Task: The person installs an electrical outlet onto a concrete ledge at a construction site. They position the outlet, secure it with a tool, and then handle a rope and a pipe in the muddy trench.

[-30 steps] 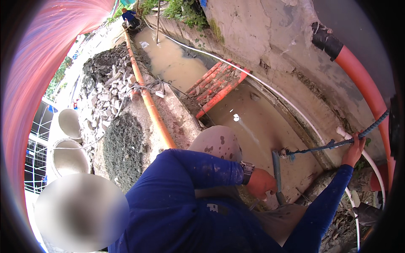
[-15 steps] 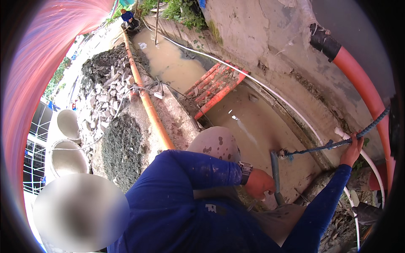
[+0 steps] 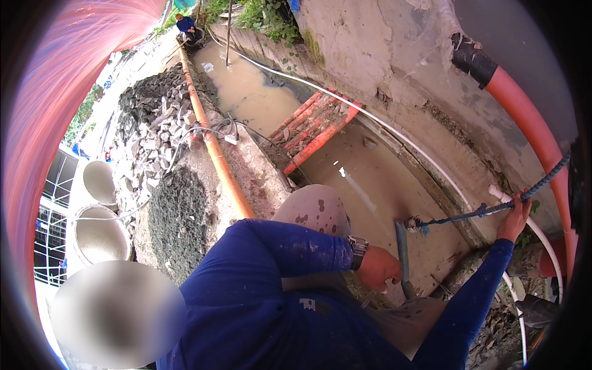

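On my feed, the left hand [image 3: 379,268], a wristwatch [image 3: 357,250] above it, is nearest me, its fingers curled right beside a slim grey-blue pipe [image 3: 402,250]; I can't tell whether they grip it. Out to the right, I have the right hand [image 3: 515,221] closed around a twisted blue rope [image 3: 546,182]. The rope's frayed end lies close by the top of that pipe, over muddy water [image 3: 351,203]; its other end runs off toward my right edge. Ahead of the left arm I see a spotted trouser knee [image 3: 314,209]. Beyond, a row of orange pipes [image 3: 324,148] spans the channel, and a white hose [image 3: 413,140] follows its right side. Left of the channel, a long orange pipe [image 3: 217,153] passes a heap of broken stone [image 3: 160,135]. Farthest off, I make out a co-worker [image 3: 185,24] in blue beside the water.
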`<act>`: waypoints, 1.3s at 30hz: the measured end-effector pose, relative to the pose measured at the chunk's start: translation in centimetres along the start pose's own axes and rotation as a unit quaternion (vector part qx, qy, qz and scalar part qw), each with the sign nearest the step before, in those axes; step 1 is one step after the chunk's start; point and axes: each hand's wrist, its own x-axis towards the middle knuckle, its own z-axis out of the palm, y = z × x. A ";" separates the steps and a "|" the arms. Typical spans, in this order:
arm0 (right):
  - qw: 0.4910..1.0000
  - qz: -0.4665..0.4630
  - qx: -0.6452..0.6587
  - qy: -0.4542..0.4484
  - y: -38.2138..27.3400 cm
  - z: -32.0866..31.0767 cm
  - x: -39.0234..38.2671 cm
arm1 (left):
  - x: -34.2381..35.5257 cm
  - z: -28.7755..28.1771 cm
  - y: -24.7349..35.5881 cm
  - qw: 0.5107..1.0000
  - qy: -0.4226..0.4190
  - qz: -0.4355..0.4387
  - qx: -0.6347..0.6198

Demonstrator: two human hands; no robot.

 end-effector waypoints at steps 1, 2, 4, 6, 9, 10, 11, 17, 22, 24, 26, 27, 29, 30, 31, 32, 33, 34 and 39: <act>1.000 0.001 0.000 0.002 0.0 0.0 0.0 | 0.0 0.0 0.0 1.000 0.000 -0.001 0.001; 1.000 0.001 0.000 0.001 -0.1 -0.1 0.0 | 0.0 0.0 0.0 1.000 -0.001 0.000 0.002; 1.000 0.003 0.000 0.000 -0.1 -0.1 0.0 | -0.1 0.0 -0.1 1.000 -0.001 0.001 0.004; 1.000 0.005 0.009 -0.005 -0.1 0.0 -0.1 | -0.1 0.2 -0.3 1.000 0.000 0.003 0.001; 1.000 0.009 0.019 -0.004 -0.1 0.2 -0.2 | -0.3 0.2 -0.3 1.000 0.002 0.001 -0.002; 1.000 0.011 0.022 -0.001 0.0 0.1 -0.1 | -0.3 0.2 -0.2 1.000 0.001 0.001 -0.002; 1.000 -0.015 -0.007 -0.014 0.4 -0.3 0.1 | -0.4 0.0 -0.2 1.000 0.002 0.002 -0.003; 0.990 -0.084 -0.116 -0.012 1.7 -1.4 1.2 | 0.4 1.3 -2.0 0.997 0.049 0.053 -0.017; 0.999 -0.016 0.025 0.012 -1.2 1.5 -0.8 | 0.1 1.0 -1.2 0.997 0.051 0.043 -0.026; 0.999 -0.013 0.043 0.012 -1.3 1.3 -1.0 | 0.1 0.3 -0.8 1.000 0.017 0.022 -0.004; 0.999 -0.025 0.037 0.008 -1.5 1.0 -1.3 | 0.1 -0.2 -0.1 1.000 0.003 0.010 0.009; 0.999 -0.031 0.040 0.003 -1.4 1.4 -1.1 | -0.1 -0.6 0.1 1.000 -0.001 -0.002 0.018; 0.998 -0.020 0.052 0.009 -1.8 1.4 -1.1 | -0.1 -1.0 0.4 1.000 -0.007 -0.001 0.018; 0.998 -0.012 0.057 0.011 -1.8 1.4 -1.4 | -0.2 -0.9 0.5 1.000 -0.010 -0.002 0.015; 0.998 -0.014 0.053 0.012 -1.8 1.5 -1.4 | -0.3 -0.8 0.4 1.000 -0.008 -0.001 0.016; 0.999 -0.014 0.048 0.010 -1.7 1.6 -1.4 | -0.3 -0.6 0.3 1.000 -0.006 -0.001 0.017; 0.999 -0.014 0.042 0.009 -1.6 1.6 -1.4 | -0.2 -0.5 0.1 1.000 -0.005 0.000 0.017; 0.999 -0.015 0.035 0.008 -1.5 1.5 -1.4 | -0.2 -0.4 0.1 1.000 0.000 0.005 0.015; 0.999 -0.013 0.032 0.007 -1.6 1.4 -1.0 | -0.4 -0.4 0.1 1.000 0.012 0.010 0.008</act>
